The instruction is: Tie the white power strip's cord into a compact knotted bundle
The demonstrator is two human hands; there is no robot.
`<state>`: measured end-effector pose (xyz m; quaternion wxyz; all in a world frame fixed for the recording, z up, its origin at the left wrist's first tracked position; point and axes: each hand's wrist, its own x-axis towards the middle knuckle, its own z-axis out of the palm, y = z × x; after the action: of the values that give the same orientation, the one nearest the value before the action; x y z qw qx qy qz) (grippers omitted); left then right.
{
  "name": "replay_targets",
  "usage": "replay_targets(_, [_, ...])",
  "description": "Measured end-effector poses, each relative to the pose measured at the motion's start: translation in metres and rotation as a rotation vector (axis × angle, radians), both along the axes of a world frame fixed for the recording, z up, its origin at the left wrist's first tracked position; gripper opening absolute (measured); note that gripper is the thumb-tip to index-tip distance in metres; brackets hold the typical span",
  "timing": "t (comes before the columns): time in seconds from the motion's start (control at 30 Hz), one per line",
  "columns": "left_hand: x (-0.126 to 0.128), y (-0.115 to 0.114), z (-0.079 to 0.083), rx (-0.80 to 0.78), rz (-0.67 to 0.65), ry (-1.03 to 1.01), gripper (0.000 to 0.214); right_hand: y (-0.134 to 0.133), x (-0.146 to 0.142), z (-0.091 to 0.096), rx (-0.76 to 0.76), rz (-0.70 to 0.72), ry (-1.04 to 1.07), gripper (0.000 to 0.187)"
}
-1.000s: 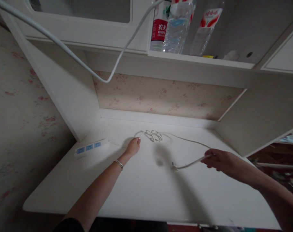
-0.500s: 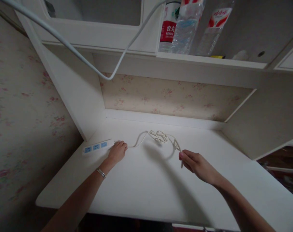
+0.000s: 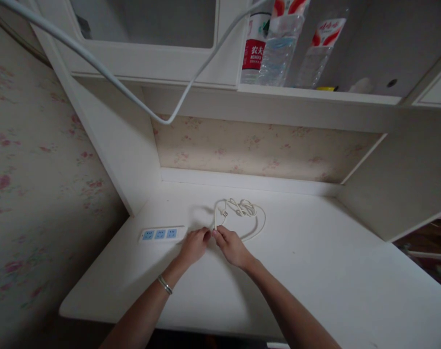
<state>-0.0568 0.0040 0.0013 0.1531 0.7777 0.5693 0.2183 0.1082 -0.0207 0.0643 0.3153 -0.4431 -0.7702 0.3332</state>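
A white power strip [image 3: 162, 234] with blue socket faces lies on the left of the white desk. My left hand [image 3: 196, 245] is closed round its power cord just right of the strip. Beside it, almost touching, my right hand [image 3: 230, 246] pinches the same cord between thumb and fingers. Beyond the hands the cream power cord [image 3: 245, 208] lies in a loose tangle, with one loop out to the right. The plug [image 3: 224, 213] rests near the tangle, its prongs showing. The cord inside my left fist is hidden.
A thick white cable [image 3: 133, 99] hangs across the upper left, close to the camera. Above the desk [image 3: 315, 271] runs a shelf [image 3: 322, 95] with several plastic bottles [image 3: 278, 48]. A side panel [image 3: 391, 179] stands at the right; flowered wallpaper [image 3: 31, 194] covers the left wall.
My right hand has moved left, close to my left hand, bringing cord with it. My left hand and the power strip have shifted slightly right and nearer. The plug now shows left of the tangle.
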Motion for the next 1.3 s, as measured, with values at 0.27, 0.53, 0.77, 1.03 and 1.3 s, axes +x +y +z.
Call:
replay_targets(0.27, [-0.007, 0.001, -0.014, -0.244, -0.020, -0.486, 0.029, -0.009, -0.015, -0.034, -0.035, 0.100, -0.284, 0.033])
replay_targets(0.53, [-0.008, -0.003, 0.006, -0.435, 0.095, -0.891, 0.037, -0.010, -0.013, -0.036, -0.068, 0.076, -0.395, 0.041])
replay_targets(0.77, [0.000, -0.009, -0.005, -0.243, 0.106, -0.685, 0.057, -0.001, -0.009, -0.049, -0.173, 0.081, -0.250, 0.044])
replay_targets(1.03, [0.005, -0.017, -0.007, -0.028, 0.091, -0.226, 0.060, 0.026, 0.009, -0.062, 0.000, -0.151, -0.173, 0.046])
replay_targets(1.3, [0.008, -0.017, -0.001, 0.077, 0.049, -0.172, 0.035, 0.034, -0.002, -0.040, 0.327, 0.018, -0.458, 0.039])
